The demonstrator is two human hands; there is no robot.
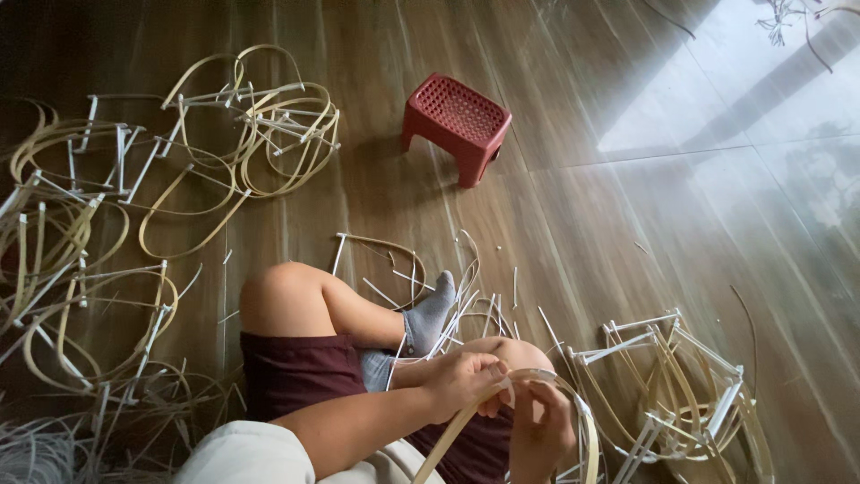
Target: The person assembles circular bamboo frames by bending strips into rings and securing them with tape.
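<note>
While sitting on the floor [627, 224] well in front of the red stool [455, 124], the person's left hand [466, 384] and right hand [542, 430] are both gripping a bamboo strip [502, 394] over the lap, bending it; keeping the curve even seems wise.

The floor [627, 224] is looking like wood-grain boards with a smooth, glossy finish, throwing back pale window light toward two o'clock. At twelve o'clock the small red stool [456, 125] is showing as moulded plastic, its perforated top faintly shiny. The left hand [466, 384] and the right hand [542, 430] are gripping a pale bamboo strip [461, 426], flat, smooth and matt. The frames at ten o'clock [242, 116] and the frames at four o'clock [681, 394] are appearing as the same dry, tan bamboo. The shorts [296, 372] are reading as soft matt maroon cloth, the sock [430, 314] as grey knit.
</note>
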